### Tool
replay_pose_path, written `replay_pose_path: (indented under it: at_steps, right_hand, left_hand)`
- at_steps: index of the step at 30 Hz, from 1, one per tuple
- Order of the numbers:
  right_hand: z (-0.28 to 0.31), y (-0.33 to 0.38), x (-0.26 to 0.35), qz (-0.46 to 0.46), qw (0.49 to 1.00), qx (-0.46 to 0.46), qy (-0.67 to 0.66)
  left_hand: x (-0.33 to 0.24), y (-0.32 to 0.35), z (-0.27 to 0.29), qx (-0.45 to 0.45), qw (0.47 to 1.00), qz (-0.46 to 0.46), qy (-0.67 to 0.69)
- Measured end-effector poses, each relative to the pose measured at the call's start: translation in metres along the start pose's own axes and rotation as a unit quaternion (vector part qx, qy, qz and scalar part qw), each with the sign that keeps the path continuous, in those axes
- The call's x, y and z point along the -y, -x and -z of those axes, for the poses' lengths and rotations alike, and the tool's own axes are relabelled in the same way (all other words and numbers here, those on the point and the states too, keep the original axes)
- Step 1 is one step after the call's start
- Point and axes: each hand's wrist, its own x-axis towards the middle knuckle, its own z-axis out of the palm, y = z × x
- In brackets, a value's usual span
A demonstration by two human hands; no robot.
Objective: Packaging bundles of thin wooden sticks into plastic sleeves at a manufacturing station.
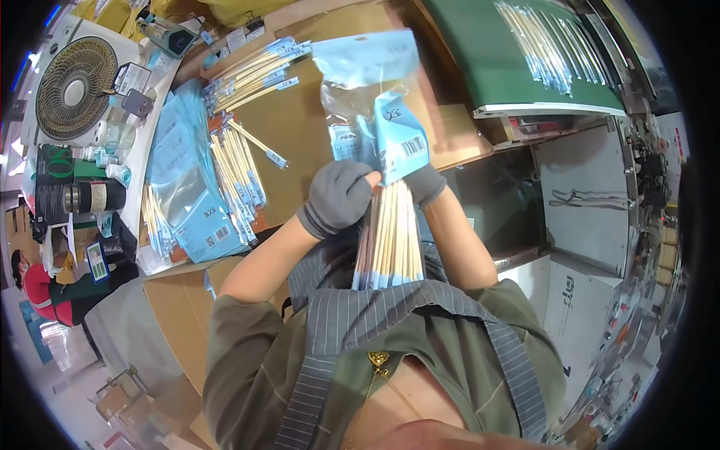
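Between my two grey-gloved hands is a light blue and clear plastic bag (403, 135), its closed end pointing away from me. A bundle of thin wooden sticks that look like wrapped chopsticks (390, 240) runs from the bag's near end toward my apron, blue-printed ends nearest me. My left hand (340, 199) is closed at the bag's left lower edge, its bare thumb tip against the bag beside the sticks. On the other side, my right hand (426, 185) sits against the bag and bundle. Its fingers are hidden behind them.
Left on the cardboard-topped table (307, 135) lie loose chopsticks (240, 172) and a stack of blue bags (180, 157). A fan (75, 90) and a black thermos (94, 197) stand farther left. More sticks (551, 49) lie on a green conveyor belt (480, 67). Another person (49, 289) is at far left.
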Motion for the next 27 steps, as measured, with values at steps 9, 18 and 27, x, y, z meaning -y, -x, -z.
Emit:
replay_pose_path:
  at_steps: [9,18,27]
  right_hand:
    - [-0.038,0.097,0.025,-0.226,0.895,-0.213,-0.32]
    - [-0.057,0.186,0.078,-0.224,0.839,-0.167,0.468]
    - [-0.091,0.023,0.204,0.142,0.882,0.012,0.45]
  left_hand:
    - [-0.054,0.038,0.004,-0.023,0.983,0.129,0.127]
    - [-0.095,0.046,0.042,0.105,0.966,0.098,0.213]
    - [-0.016,-0.061,0.176,-0.099,0.933,0.319,0.134]
